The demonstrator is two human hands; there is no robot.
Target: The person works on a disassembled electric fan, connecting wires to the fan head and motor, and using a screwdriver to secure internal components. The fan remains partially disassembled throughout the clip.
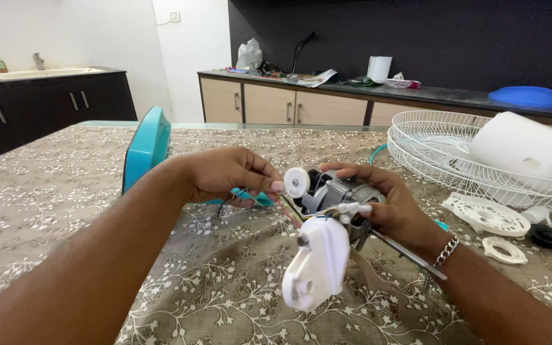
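Fan motor (337, 198) btwn both hands

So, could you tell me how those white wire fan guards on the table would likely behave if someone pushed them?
The fan guards are thin open wire, so probably light and easy to slide on the tablecloth. The white cover resting in them may shift. Being round and shallow, they look unlikely to tip.

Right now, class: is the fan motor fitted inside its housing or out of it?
Out. The bare fan motor sits in the right hand, while the white housing lies apart on the wire guards.
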